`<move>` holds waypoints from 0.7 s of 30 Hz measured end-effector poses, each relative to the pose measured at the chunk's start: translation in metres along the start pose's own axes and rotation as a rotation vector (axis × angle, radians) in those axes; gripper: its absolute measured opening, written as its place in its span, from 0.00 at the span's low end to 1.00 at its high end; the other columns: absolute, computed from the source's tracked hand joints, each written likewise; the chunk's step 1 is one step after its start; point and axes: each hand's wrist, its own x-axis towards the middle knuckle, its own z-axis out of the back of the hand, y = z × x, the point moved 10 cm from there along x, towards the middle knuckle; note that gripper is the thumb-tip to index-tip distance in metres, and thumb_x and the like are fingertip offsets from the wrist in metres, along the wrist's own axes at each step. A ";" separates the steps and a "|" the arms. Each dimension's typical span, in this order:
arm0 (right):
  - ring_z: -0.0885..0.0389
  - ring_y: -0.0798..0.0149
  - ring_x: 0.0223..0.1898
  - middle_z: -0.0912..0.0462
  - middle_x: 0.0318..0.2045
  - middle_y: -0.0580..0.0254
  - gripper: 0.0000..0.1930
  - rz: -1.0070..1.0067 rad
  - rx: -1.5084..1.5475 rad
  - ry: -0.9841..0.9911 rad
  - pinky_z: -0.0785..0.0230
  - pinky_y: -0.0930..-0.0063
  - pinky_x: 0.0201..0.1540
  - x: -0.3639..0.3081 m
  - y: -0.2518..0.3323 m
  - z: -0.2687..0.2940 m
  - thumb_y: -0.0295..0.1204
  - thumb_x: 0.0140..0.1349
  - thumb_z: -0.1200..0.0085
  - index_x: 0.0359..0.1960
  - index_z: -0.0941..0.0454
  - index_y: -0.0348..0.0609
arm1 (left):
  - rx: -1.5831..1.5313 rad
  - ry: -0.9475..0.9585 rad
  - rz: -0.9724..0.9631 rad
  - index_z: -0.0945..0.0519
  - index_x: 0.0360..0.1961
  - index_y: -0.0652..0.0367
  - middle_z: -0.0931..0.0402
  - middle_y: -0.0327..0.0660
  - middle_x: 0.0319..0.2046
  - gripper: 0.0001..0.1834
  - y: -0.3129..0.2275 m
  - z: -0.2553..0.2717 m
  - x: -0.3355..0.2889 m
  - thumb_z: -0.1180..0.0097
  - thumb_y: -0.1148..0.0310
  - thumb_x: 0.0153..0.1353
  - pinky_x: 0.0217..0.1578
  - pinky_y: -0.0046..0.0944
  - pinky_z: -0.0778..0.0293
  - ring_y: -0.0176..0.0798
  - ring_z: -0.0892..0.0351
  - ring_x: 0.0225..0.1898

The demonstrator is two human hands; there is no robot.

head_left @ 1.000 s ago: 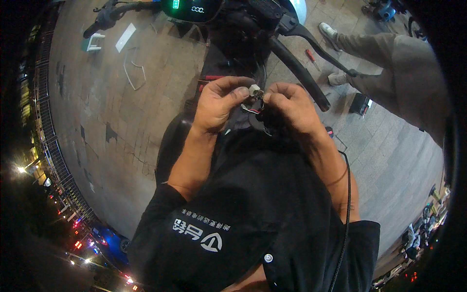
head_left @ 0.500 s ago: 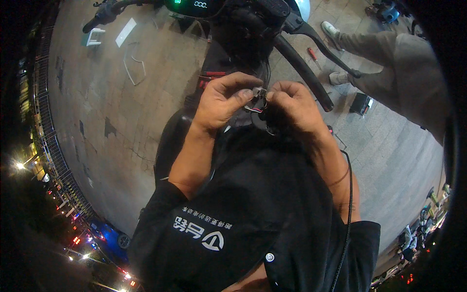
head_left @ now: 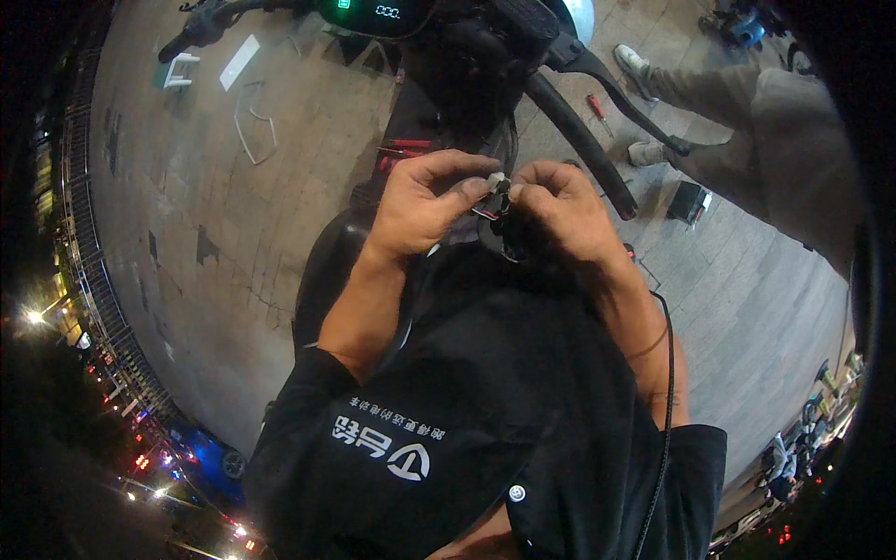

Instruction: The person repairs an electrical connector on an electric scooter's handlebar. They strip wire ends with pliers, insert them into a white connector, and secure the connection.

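My left hand (head_left: 425, 201) and my right hand (head_left: 560, 210) meet in front of my chest, fingertips pinched together on a small white wire connector (head_left: 497, 183). Thin red and dark wires (head_left: 487, 213) trail down from the connector between my hands. Just beyond my hands stands a black electric scooter (head_left: 467, 65) with a lit green display (head_left: 364, 9) at the top of the view. Its black handlebar grip (head_left: 579, 140) slants down to the right past my right hand. The scooter's dark seat lies under my forearms.
Another person's legs and light shoes (head_left: 644, 70) stand at the upper right on the paved ground. A red screwdriver (head_left: 595, 107), a small dark box (head_left: 689, 201), a white bracket (head_left: 179, 70) and a bent wire (head_left: 252, 131) lie on the pavement. Railings line the left edge.
Both hands have shifted slightly while staying pinched on the connector; the fingers have worked closer together. The scooter and the other person have stayed put.
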 end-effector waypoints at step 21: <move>0.28 0.79 0.28 0.22 0.27 0.70 0.11 0.020 0.393 -0.082 0.36 0.83 0.31 -0.008 0.041 -0.022 0.33 0.64 0.48 0.35 0.22 0.35 | -0.471 -0.041 -0.091 0.25 0.49 0.65 0.21 0.41 0.39 0.14 -0.039 -0.002 0.006 0.46 0.72 0.63 0.46 0.31 0.28 0.31 0.23 0.41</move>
